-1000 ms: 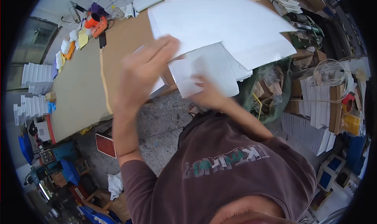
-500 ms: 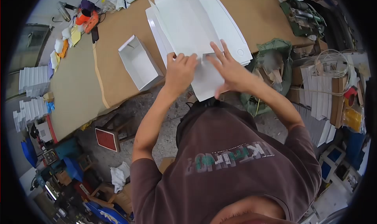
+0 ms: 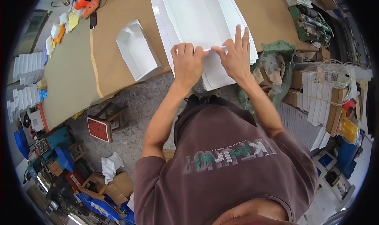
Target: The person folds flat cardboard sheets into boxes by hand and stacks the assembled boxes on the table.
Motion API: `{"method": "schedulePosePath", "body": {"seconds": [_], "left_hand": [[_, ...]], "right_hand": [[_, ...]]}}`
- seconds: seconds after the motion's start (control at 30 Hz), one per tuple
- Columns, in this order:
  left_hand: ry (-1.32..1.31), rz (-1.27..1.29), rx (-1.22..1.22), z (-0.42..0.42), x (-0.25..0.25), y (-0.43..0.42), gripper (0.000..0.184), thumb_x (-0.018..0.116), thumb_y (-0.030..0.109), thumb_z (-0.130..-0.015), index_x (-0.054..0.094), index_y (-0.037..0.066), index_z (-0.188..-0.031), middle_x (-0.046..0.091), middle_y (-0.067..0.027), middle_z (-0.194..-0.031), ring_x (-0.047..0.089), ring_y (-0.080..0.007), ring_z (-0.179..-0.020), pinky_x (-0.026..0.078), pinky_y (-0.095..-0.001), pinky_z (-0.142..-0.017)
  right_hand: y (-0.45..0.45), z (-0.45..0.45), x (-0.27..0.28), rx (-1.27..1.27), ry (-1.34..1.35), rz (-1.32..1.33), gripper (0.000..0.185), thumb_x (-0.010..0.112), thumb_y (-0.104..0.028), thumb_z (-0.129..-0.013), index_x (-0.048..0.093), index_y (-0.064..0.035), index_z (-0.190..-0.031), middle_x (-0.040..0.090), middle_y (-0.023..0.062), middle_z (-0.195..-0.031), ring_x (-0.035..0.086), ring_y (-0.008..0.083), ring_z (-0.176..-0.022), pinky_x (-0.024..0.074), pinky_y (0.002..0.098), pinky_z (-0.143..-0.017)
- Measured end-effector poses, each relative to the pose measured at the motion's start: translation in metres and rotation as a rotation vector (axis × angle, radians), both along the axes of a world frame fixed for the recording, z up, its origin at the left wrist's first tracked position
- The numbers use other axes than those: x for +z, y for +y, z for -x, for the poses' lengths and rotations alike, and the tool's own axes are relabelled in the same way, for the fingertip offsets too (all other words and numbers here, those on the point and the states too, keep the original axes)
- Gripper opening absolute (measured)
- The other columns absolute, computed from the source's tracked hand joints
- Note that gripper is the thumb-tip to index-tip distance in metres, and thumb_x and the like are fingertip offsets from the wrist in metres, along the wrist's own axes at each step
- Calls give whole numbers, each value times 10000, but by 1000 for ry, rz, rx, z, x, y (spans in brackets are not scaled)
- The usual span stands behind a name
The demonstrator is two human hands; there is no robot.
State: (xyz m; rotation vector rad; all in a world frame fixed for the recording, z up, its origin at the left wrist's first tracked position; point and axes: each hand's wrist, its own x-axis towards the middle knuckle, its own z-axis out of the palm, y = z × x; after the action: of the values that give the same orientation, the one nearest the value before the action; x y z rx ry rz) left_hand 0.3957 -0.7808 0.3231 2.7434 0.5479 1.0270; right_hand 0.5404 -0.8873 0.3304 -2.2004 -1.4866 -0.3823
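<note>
Both hands are at the near end of a partly folded white sheet [image 3: 197, 17], whose long sides stand up. My left hand [image 3: 188, 63] has its fingers curled over the near edge, thumb toward the middle. My right hand [image 3: 235, 59] pinches the same edge between thumb and index finger, with other fingers raised. Under the folded sheet lies a stack of flat white sheets [image 3: 219, 77], which overhangs the table's front edge. To the left, an open white box [image 3: 138, 53] rests on the brown table [image 3: 108, 39].
A green bag of scraps [image 3: 272, 73] hangs at the table's right side. White stacks [image 3: 319, 98] stand further right. A red-topped stool [image 3: 99, 129] is below the table. A phone [image 3: 93, 19] and an orange object [image 3: 90, 6] lie at the upper left.
The flat sheet has been turned into a form with raised sides. The raised near edge is now between my hands, and my right fingers have closed on it. The view has shifted slightly.
</note>
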Motion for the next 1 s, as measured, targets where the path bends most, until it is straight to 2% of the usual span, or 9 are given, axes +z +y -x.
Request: {"method": "schedulePosePath", "body": {"seconds": [0.1, 0.27, 0.33, 0.4, 0.57, 0.7, 0.77, 0.93, 1.0], "left_hand": [[-7, 83, -29, 30, 15, -36, 240, 727, 170, -820, 536, 34, -767, 443, -123, -759, 458, -326, -746, 407, -499, -827], [79, 462, -122, 79, 64, -15, 644, 788, 235, -824, 513, -44, -1336, 523, -274, -1336, 463, -414, -1316, 386, -511, -1097], [-166, 703, 34, 34, 38, 48, 849, 797, 297, -815, 366, -63, -1453, 383, -261, -1502, 362, -376, -1412, 380, -487, -1113], [-382, 1040, 16, -34, -5, 120, 810, 719, 296, -868, 327, -97, -1457, 339, -238, -1540, 322, -338, -1434, 364, -473, -1127], [-607, 1338, -573, -37, 32, 102, 723, 519, 301, -876, 352, -88, -1462, 481, -233, -1430, 438, -285, -1343, 329, -375, -1135], [-517, 942, -413, -50, 25, 44, 525, 525, 232, -870, 531, -93, -1282, 590, -212, -1314, 461, -310, -1339, 298, -400, -1155], [-442, 1333, -436, -59, -29, 58, 451, 505, 211, -869, 603, -65, -1212, 614, -200, -1288, 481, -313, -1317, 300, -404, -1150], [-474, 829, -384, -64, 17, 69, 499, 546, 84, -725, 598, -46, -1204, 555, -129, -1238, 395, -238, -1329, 360, -372, -1073], [-944, 1129, -383, -72, 63, 69, 687, 501, -107, -636, 508, -9, -1316, 557, -86, -1211, 437, -191, -1247, 427, -333, -994]], "right_hand": [[-49, 25, 11, 103, 118, -4, 269, 734, -277, -880, 666, -61, -1025, 695, 183, -938, 660, 330, -830, 509, 458, -911], [-62, -32, 87, 32, 984, 455, 668, 660, -221, -939, 377, -68, -1524, 715, 81, -788, 694, 235, -684, 562, 388, -728], [11, -87, 25, 145, 589, -176, 671, 655, -310, -950, 375, -58, -1505, 568, 210, -1380, 533, 331, -1293, 495, 416, -993], [94, -108, -13, 220, 1020, -292, 626, 655, -301, -897, 460, -44, -1433, 583, 196, -1370, 526, 324, -1305, 442, 444, -1046], [69, -88, 49, 532, 1131, -631, 538, 630, -275, -764, 662, -8, -1230, 626, 168, -1330, 518, 300, -1322, 300, 490, -1170], [39, -67, 36, 566, 939, -350, 488, 564, -255, -725, 731, 24, -1088, 671, 187, -1253, 502, 290, -1333, 178, 455, -1216], [48, -77, 1, 433, 1181, -292, 471, 552, -247, -733, 734, 48, -1051, 630, 215, -1305, 444, 300, -1379, 162, 440, -1218], [43, -78, 17, 482, 1315, -719, 618, 587, -145, -697, 591, 84, -1270, 340, 222, -1561, 313, 292, -1457, 256, 409, -1172], [55, -89, 62, 446, 1115, -658, 650, 652, -66, -745, 527, 2, -1379, 494, 171, -1406, 489, 275, -1303, 399, 379, -1048]]}}
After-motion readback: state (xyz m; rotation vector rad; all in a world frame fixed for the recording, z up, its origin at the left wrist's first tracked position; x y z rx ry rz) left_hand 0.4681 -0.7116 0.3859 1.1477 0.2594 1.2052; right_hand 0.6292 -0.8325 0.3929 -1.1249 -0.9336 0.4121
